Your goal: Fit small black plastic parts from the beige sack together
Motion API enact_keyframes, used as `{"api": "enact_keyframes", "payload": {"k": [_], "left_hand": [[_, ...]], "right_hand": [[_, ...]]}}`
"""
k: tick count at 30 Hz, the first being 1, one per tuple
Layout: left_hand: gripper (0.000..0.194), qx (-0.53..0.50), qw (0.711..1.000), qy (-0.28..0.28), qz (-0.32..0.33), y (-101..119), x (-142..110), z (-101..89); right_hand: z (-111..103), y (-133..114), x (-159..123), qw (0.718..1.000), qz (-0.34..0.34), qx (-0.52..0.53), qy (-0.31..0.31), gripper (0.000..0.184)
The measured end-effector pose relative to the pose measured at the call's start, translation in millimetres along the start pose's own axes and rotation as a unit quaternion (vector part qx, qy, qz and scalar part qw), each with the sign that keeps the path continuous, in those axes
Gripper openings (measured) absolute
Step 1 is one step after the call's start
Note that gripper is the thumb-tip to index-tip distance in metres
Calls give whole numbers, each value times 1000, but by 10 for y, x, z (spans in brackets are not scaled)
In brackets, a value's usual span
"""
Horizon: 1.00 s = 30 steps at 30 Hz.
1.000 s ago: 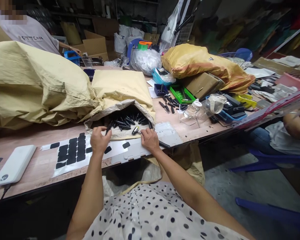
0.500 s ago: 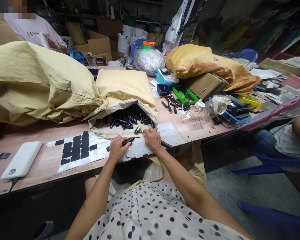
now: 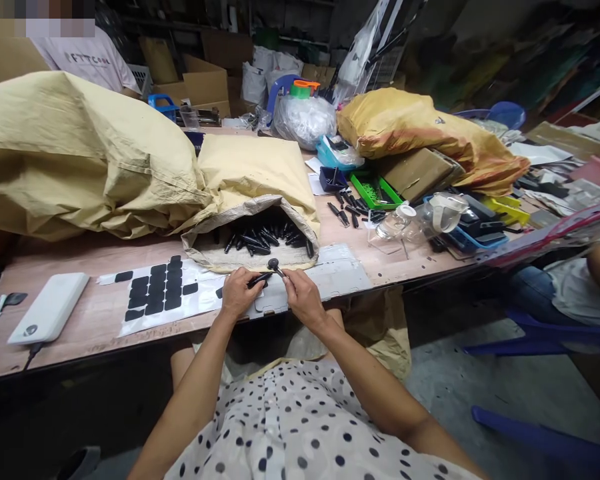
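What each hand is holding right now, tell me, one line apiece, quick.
Left hand: closed, holding a slim black piece.
Right hand: closed, holding a small hammer-like tool by its handle.

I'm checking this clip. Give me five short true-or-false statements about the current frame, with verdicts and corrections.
1. The left hand holds a slim black piece. True.
2. The right hand holds nothing. False: it holds a small tool with a rounded, dark head.
3. The mouth of the open sack faces away from the person. False: it faces the person, with black pieces showing inside.
4. A white sheet with black patches lies between the white device and the left hand. True.
5. In the picture, the green tray is left of the open sack. False: it is to the right.
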<state>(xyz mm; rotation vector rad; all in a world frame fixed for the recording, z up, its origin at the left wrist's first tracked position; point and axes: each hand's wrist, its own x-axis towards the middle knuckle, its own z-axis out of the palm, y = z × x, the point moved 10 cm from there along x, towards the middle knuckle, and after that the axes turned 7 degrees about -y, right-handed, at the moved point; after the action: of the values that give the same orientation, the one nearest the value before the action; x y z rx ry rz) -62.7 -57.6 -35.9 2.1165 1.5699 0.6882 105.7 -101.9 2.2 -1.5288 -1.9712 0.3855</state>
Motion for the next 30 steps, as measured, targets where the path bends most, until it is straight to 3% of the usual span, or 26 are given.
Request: {"api": "enact_keyframes", "payload": {"k": [11,16,21,25,30], "left_hand": [[17,-5,1000,-16,-18,0,9,8],[12,-10,999,-21,-28,12,10,5],[14,-13,999,-21,-33,23,11,2],[15,-10,999,-22,-36,24,14,4],[15,-7,999,-22,-35,25,4,9]], "right_hand": [[56,-161,-12,998,-12,-58,-30,33],[177,-223,-32,994,-17,-91,-57,31],[87,-72,116,995,3,-92,-29,34],[50,158,336,985,20,-168,-39,30],[113,298,425,968,-12,-247,-51,22]]}}
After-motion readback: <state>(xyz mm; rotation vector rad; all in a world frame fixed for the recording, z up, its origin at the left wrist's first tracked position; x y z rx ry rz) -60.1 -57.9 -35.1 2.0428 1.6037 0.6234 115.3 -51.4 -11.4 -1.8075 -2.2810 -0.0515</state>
